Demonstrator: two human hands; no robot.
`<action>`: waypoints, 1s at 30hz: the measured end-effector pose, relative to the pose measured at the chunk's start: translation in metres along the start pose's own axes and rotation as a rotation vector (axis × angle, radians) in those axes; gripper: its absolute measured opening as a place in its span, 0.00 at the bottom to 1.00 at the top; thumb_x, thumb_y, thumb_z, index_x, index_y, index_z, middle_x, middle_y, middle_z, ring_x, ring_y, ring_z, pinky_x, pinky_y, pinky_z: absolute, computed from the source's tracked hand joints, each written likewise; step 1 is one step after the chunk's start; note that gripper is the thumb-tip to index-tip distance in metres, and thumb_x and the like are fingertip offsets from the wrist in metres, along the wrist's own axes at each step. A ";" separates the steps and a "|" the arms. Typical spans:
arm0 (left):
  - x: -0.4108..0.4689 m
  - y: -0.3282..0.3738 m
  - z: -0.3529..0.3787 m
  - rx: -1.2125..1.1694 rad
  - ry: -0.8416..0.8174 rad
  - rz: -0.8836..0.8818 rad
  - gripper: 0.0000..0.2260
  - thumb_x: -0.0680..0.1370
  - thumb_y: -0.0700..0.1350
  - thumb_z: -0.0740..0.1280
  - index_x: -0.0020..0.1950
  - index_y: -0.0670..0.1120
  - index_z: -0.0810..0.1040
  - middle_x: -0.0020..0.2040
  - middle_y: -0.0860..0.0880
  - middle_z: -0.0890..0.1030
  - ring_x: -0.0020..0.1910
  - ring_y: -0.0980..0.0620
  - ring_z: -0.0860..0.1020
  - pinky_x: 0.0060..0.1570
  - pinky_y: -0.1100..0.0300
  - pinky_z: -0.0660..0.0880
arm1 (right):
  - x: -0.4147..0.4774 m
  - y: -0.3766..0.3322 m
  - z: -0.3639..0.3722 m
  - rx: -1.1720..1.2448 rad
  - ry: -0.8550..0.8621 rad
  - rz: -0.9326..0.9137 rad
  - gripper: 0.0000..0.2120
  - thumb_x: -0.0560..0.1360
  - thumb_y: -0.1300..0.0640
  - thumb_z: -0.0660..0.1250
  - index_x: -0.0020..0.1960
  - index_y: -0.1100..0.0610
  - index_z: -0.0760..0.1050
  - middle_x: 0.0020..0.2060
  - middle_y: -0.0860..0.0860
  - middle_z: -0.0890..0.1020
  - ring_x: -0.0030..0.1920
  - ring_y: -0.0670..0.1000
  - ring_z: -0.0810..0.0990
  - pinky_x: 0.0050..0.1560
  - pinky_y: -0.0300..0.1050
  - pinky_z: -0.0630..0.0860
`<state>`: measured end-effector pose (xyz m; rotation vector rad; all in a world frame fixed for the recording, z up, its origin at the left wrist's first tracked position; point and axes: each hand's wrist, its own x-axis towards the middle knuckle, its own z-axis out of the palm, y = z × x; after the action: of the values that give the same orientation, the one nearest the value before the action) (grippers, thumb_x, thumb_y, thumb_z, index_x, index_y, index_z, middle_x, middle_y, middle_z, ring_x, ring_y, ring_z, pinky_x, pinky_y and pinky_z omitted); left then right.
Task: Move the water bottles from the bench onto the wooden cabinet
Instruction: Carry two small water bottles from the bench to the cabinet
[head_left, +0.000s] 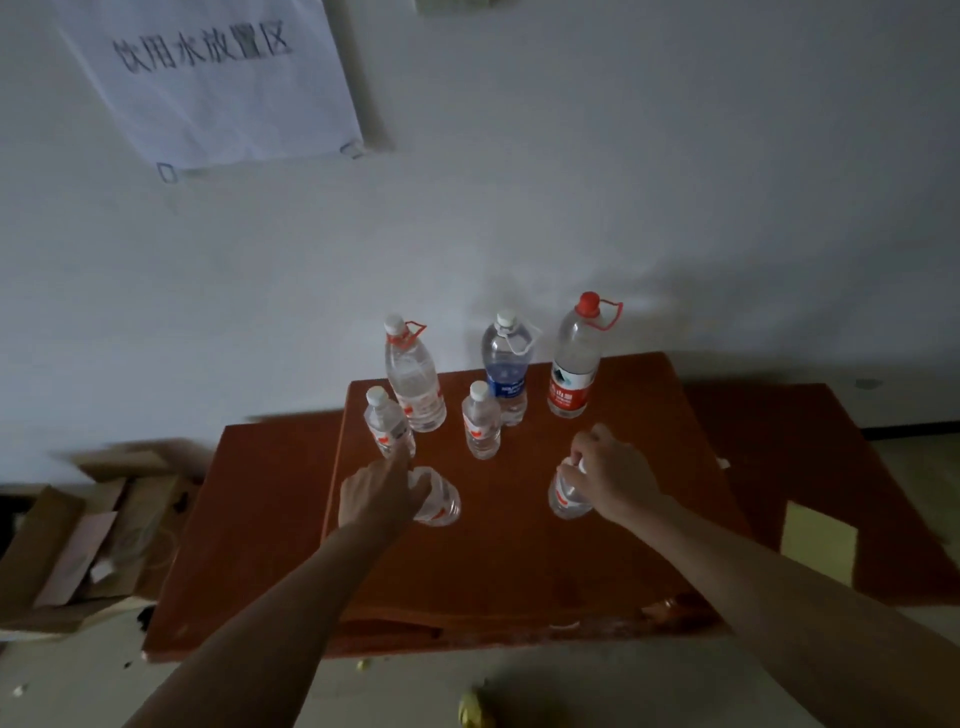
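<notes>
Centre of frame, in dim light: left grip (382, 491) curled round the top of a small clear bottle (440, 503), right grip (615, 478) closed over the cap end of a second small bottle (567, 498). Both bottles low over the front half of the wooden cabinet (519, 561), on its red-brown surface, well apart from each other; contact with the wood impossible to tell. Left-held bottle tilted toward the right of the frame.

Behind, toward the wall, five more bottles upright on the same surface: a short white-capped bottle (387, 423) just beyond the left knuckles, a tall bottle (415, 382) with a red carry loop just beside it, a second short bottle (482, 421) at centre, a blue-labelled bottle (506, 366) close behind that, and a red-capped bottle (574, 364) with a red label at right.

Upper left of frame: a paper sign (208, 78) with printed characters, taped to the pale wall (623, 182). Lower left: flattened cardboard boxes (78, 535) beside the cabinet. Right edge: a pale yellow sheet (818, 540) against darker wood.
</notes>
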<state>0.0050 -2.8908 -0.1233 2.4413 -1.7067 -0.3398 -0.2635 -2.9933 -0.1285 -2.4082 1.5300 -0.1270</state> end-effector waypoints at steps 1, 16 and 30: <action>0.017 0.000 0.002 0.001 0.002 -0.006 0.15 0.78 0.57 0.61 0.60 0.50 0.68 0.47 0.49 0.83 0.39 0.50 0.82 0.40 0.54 0.80 | 0.017 0.001 0.000 0.001 0.000 0.003 0.12 0.76 0.47 0.66 0.51 0.55 0.74 0.50 0.50 0.75 0.40 0.47 0.75 0.37 0.37 0.67; 0.196 -0.010 0.067 -0.074 -0.106 0.062 0.12 0.79 0.55 0.62 0.56 0.48 0.69 0.49 0.47 0.81 0.43 0.49 0.82 0.41 0.56 0.78 | 0.170 0.011 0.059 0.013 -0.062 0.116 0.11 0.77 0.50 0.65 0.54 0.56 0.73 0.53 0.54 0.74 0.44 0.56 0.80 0.39 0.46 0.74; 0.208 -0.013 0.062 -0.098 -0.233 0.063 0.19 0.75 0.50 0.70 0.62 0.47 0.69 0.58 0.45 0.80 0.52 0.46 0.81 0.47 0.50 0.80 | 0.188 0.013 0.048 -0.008 -0.162 0.055 0.23 0.76 0.54 0.65 0.70 0.53 0.65 0.64 0.55 0.69 0.57 0.57 0.77 0.49 0.52 0.78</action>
<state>0.0693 -3.0810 -0.2079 2.3500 -1.8020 -0.7069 -0.1830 -3.1577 -0.1931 -2.3167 1.5237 0.0833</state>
